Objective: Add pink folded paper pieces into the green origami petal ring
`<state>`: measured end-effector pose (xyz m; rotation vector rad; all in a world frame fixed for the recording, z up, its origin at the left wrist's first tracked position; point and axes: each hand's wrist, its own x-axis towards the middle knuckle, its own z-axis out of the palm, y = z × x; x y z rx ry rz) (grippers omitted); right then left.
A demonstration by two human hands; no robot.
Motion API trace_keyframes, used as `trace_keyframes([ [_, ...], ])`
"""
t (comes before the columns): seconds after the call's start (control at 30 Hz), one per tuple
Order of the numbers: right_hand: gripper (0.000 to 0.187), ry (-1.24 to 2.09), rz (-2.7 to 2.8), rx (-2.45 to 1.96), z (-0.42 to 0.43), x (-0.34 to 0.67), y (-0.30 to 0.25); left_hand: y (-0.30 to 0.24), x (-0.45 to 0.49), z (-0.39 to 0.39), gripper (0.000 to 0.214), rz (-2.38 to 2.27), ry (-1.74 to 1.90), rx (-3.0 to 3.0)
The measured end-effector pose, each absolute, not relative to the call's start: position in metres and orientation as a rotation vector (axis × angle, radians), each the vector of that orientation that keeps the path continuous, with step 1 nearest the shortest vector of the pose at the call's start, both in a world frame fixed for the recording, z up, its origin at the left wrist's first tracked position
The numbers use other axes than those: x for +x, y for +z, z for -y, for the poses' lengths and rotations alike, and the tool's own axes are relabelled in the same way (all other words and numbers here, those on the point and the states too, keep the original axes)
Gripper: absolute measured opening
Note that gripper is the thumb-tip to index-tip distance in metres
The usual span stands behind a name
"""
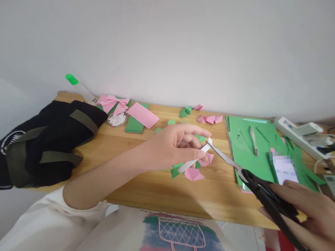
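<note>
My left hand [174, 146] pinches a narrow white paper strip [193, 160] above the wooden table [149, 188]. My right hand [314, 214] grips the black handles of a pair of scissors [245, 173]. The scissor blades point left and their tips meet the upper end of the strip. Just under the strip lie small folded pink pieces [194, 174] and green scraps [175, 171].
A black bag [42, 143] lies at the table's left. Behind it stand a glue tube with a green cap [80, 87], a small dish of white bits [117, 119], and pink and green paper [142, 115]. Green sheets [251, 142], a phone [285, 169] and a power strip [300, 135] sit at the right.
</note>
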<state>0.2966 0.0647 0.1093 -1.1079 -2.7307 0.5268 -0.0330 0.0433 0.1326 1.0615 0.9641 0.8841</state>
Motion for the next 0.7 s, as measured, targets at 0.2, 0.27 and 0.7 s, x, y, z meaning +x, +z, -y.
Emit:
trace_keyframes([
  [0.2, 0.038, 0.469, 2.677, -1.186, -0.057, 0.289, 0.113, 0.130, -0.034, -0.045, 0.045, -0.975, 0.857, 1.024],
  [0.27, 0.040, 0.442, 2.646, -1.262, -0.052, 0.285, 0.116, 0.130, -0.034, -0.045, 0.037, -0.961, 0.844, 1.014],
  [0.7, 0.040, 0.410, 2.650, -1.500, -0.059, 0.291, 0.111, 0.132, -0.037, -0.039, 0.024, -0.828, 0.860, 1.106],
])
